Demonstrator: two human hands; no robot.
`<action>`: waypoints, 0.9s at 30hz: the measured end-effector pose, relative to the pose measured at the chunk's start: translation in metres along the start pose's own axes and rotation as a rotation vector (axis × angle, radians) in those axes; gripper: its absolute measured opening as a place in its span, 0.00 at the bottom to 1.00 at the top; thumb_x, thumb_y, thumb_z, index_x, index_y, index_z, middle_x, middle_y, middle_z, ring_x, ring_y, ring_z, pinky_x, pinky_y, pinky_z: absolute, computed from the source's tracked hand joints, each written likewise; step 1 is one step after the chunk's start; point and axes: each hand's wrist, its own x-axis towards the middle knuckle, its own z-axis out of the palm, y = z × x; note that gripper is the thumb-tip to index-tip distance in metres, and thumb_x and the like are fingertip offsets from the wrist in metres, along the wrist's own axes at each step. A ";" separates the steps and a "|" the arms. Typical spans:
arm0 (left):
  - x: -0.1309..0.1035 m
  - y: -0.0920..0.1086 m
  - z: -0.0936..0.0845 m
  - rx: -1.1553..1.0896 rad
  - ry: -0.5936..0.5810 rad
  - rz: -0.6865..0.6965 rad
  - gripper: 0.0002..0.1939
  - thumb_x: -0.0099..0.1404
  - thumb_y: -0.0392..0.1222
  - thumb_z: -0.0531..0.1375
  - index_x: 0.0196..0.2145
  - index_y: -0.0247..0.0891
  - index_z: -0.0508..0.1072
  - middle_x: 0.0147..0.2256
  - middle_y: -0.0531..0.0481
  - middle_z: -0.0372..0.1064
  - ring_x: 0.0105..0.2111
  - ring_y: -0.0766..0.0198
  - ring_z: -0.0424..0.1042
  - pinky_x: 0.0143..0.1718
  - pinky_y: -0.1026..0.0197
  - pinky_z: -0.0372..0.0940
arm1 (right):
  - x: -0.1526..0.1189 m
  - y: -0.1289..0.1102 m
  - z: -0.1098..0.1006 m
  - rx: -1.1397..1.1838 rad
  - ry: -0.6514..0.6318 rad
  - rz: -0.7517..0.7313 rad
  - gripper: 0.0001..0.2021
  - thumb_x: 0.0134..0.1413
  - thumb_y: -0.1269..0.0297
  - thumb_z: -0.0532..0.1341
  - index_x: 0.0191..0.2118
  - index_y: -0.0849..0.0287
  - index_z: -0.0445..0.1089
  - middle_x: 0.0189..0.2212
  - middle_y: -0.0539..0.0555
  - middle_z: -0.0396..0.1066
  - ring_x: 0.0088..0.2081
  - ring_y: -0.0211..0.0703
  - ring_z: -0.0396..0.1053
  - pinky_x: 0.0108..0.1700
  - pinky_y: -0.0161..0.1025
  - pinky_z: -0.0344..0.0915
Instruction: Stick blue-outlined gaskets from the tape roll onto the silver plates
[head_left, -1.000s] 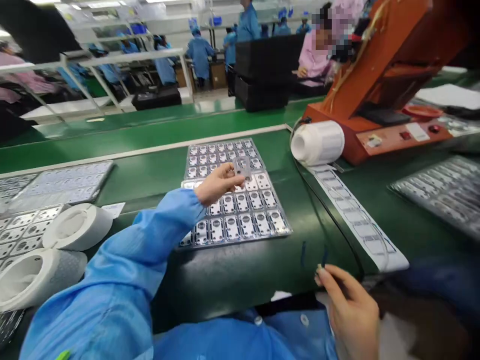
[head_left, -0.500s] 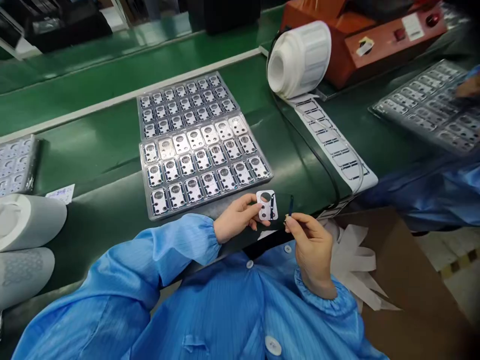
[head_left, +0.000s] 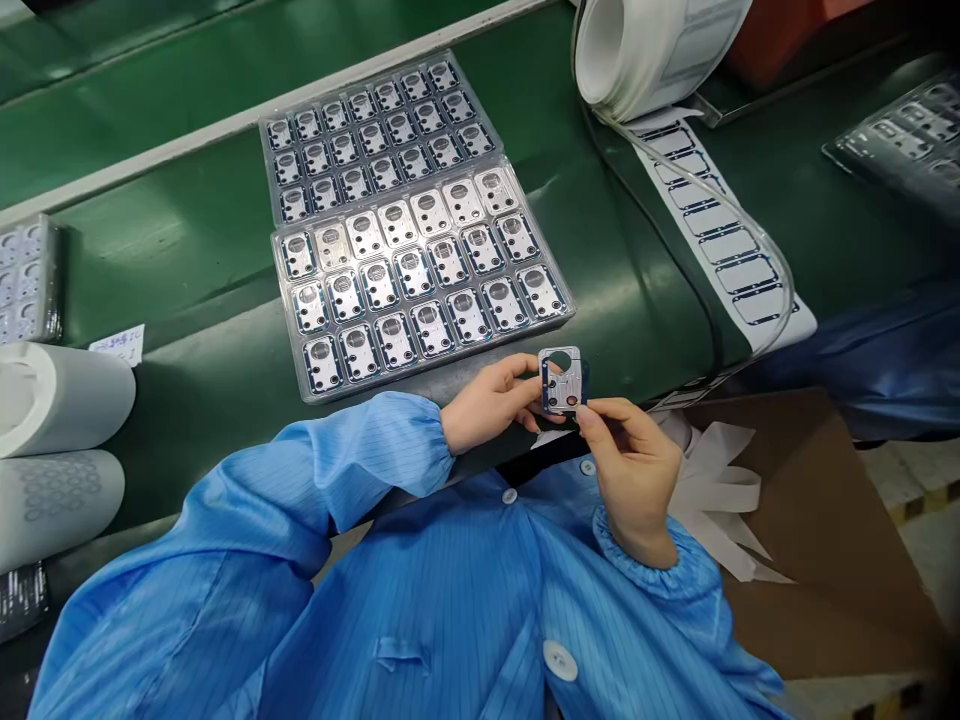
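Between the thumb and fingers of my left hand (head_left: pixel 496 402) is a small silvery metal plate (head_left: pixel 562 384) with a large round hole and smaller holes. My right hand (head_left: pixel 631 462) pinches a thin dark blue strip (head_left: pixel 585 382) at the plate's right edge; how far the two touch is hard to tell. Left of and beyond my hands, a clear tray (head_left: pixel 420 372) holds rows of similar plates, most with dark blue edging. Behind it lies another filled tray (head_left: pixel 271 175). A white backing strip (head_left: pixel 780 318) with dark blue outlines runs from a roll (head_left: pixel 660 50) at the right.
White rolls (head_left: pixel 71 400) and a paper label (head_left: pixel 118 344) lie at the left, near another tray (head_left: pixel 51 280). A cable (head_left: pixel 675 270) crosses the green surface. Below right, a cardboard box (head_left: pixel 817 520) holds white strips (head_left: pixel 724 490). A further tray (head_left: pixel 892 150) sits far right.
The view has shifted downward and closer. My right hand has brought the blue strip from apart to the plate's right edge. The plate now shows its silvery face turned differently in my left hand.
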 end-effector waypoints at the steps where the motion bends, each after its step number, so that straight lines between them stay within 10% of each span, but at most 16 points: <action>1: 0.000 0.000 0.000 -0.004 0.002 -0.007 0.15 0.69 0.47 0.62 0.46 0.35 0.68 0.37 0.46 0.77 0.33 0.65 0.80 0.28 0.69 0.68 | 0.000 0.000 0.000 -0.003 0.006 -0.007 0.06 0.57 0.59 0.68 0.35 0.56 0.77 0.30 0.51 0.76 0.32 0.39 0.73 0.35 0.38 0.72; 27: 0.000 -0.001 0.000 0.046 0.006 0.009 0.12 0.70 0.43 0.60 0.47 0.35 0.68 0.39 0.45 0.77 0.34 0.66 0.80 0.28 0.70 0.69 | 0.001 -0.002 0.001 -0.113 0.011 -0.143 0.03 0.60 0.63 0.66 0.37 0.56 0.76 0.31 0.51 0.75 0.33 0.39 0.72 0.36 0.38 0.70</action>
